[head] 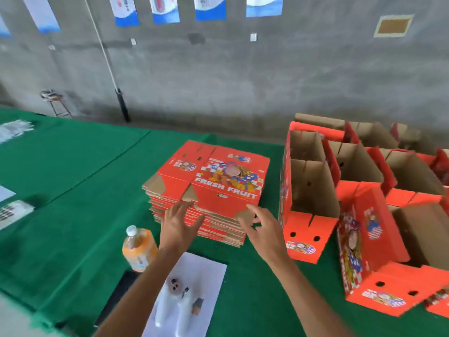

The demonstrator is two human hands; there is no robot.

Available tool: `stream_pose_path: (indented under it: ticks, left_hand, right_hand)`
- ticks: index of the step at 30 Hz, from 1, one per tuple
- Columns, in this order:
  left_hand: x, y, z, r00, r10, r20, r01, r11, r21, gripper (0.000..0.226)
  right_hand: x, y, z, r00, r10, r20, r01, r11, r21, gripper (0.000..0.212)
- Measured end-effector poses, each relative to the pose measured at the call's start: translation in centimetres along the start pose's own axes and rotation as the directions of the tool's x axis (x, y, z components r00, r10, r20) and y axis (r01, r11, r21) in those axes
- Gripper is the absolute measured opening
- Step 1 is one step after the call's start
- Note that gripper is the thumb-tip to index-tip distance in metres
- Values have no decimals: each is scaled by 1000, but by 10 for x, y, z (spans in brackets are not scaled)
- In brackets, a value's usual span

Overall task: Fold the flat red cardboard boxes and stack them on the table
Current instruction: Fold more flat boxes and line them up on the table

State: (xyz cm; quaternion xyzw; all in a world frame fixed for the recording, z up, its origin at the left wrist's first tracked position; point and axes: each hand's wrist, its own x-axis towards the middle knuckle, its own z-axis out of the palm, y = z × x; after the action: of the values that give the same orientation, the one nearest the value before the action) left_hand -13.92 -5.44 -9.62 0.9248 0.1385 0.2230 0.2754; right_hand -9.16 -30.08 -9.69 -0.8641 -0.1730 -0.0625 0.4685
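A pile of flat red cardboard boxes (pixel 213 181) printed "FRESH FRUIT" lies in the middle of the green table (pixel 73 166). My left hand (pixel 181 224) reaches to the pile's near left edge with fingers spread, its fingertips at the top sheets. My right hand (pixel 261 227) is at the pile's near right corner, fingers spread and relaxed, holding nothing. Several folded red boxes (pixel 313 190) stand open-topped on the right side of the table, brown insides showing. One folded box (pixel 369 251) stands nearest at the right front.
An orange drink bottle (pixel 139 249) stands just left of my left forearm. A white sheet (pixel 192 295) with small items lies at the table's front, with a dark flat object (pixel 116 295) beside it. Papers lie at the far left. A grey concrete wall runs behind the table.
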Motion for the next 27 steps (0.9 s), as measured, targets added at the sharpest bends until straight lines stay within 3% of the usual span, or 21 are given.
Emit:
stream_pose_path:
  ticks: [3, 9, 11, 13, 16, 20, 23, 27]
  left_hand:
    - [36, -51, 6, 991, -46, 128, 27, 988, 150, 69]
    - [76, -88, 36, 976, -22, 218, -59, 932, 356, 83]
    - [83, -89, 40, 975, -23, 221, -61, 929, 364, 80]
    - [87, -88, 41, 976, -19, 217, -59, 936, 347, 74]
    - [87, -82, 36, 970, -9, 243, -76, 938, 339, 73]
    - [83, -57, 17, 966, 68, 248, -145, 941, 307, 88]
    - [82, -27, -10, 982, 145, 121, -167, 966, 197, 99]
    - [75, 18, -51, 960, 279, 31, -277, 959, -62, 83]
  right_hand:
    - [36, 5, 39, 977, 188, 102, -185, 982, -36, 62]
    - [72, 26, 64, 894, 430, -126, -449, 856, -257, 54]
    - [77, 32, 63, 861, 500, -96, -506, 822, -261, 52]
    - [79, 35, 61, 864, 500, -66, -503, 847, -173, 42]
    - [82, 22, 53, 850, 517, -101, -501, 853, 144, 28]
    - [88, -23, 20, 838, 535, 106, -458, 584, 670, 19]
    - [90, -66, -26, 925, 370, 80, -305, 602, 738, 31]
    - [81, -126, -98, 972, 233, 20, -177, 676, 715, 28]
